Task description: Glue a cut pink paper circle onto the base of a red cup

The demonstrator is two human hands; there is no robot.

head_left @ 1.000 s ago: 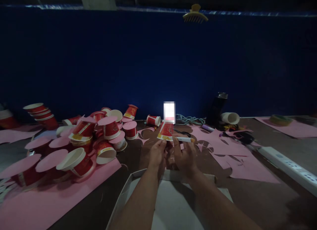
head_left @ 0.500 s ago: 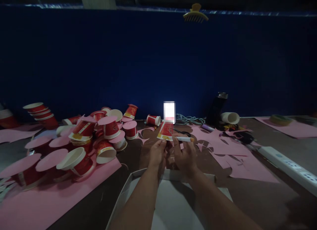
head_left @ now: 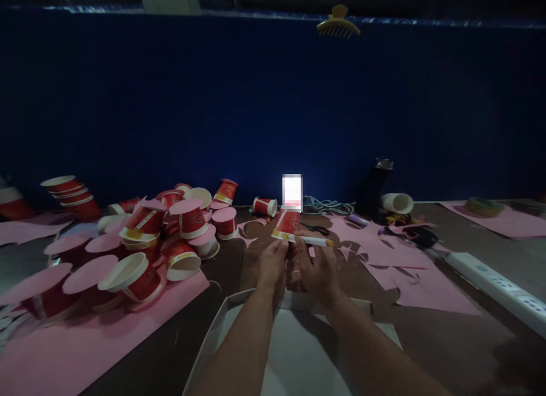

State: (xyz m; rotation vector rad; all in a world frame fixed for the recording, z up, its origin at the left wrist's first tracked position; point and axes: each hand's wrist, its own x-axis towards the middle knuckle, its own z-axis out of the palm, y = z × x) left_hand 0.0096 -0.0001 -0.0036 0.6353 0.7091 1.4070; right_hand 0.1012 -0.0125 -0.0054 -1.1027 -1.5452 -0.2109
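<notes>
Left hand (head_left: 272,265) and right hand (head_left: 318,268) pinch the rim of an upturned red cup (head_left: 286,223) just beyond the white box (head_left: 294,300), the right also gripping a marker (head_left: 316,241); it looks like mid-handling work that calls for a steady hold.

No legible writing
Print on the held red cup (head_left: 286,224) and the piled cups (head_left: 170,231) is too dim to read.

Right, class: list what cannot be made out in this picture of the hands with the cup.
Head view only:
Lit screen: blurred out.
Print on red cup, held by left hand: too dim, small.
White stick in right hand: too small to identify.
White box: cut off by bottom edge.
</notes>
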